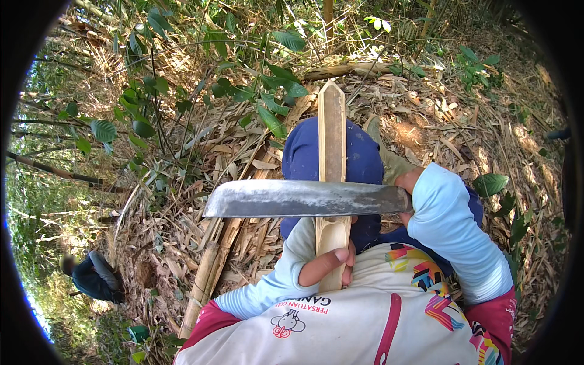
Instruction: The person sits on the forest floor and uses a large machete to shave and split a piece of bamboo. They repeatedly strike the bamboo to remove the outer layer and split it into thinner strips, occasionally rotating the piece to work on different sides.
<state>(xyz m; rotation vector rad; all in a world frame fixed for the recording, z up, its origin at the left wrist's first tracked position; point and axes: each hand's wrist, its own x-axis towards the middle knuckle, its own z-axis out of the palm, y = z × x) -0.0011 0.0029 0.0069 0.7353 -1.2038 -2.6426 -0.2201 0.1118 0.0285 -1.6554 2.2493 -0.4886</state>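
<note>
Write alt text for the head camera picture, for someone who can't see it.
A person's left hand grips a pointed split-bamboo strip, while the right hand, partly hidden, holds a machete whose broad blade crosses in front of it. Dry leaf litter covers the ground; another person is at far left.

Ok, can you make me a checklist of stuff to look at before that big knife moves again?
1. Bamboo strip gripped by the left hand: ok.
2. Big knife held in the right hand: ok, though its handle is hidden.
3. Left thumb off the blade: ok.
4. Legs out from behind the blade: not ok, blue trousers show there.
5. Other person well away: ok, off in the background.
6. Blade sharp: cannot tell.
</note>
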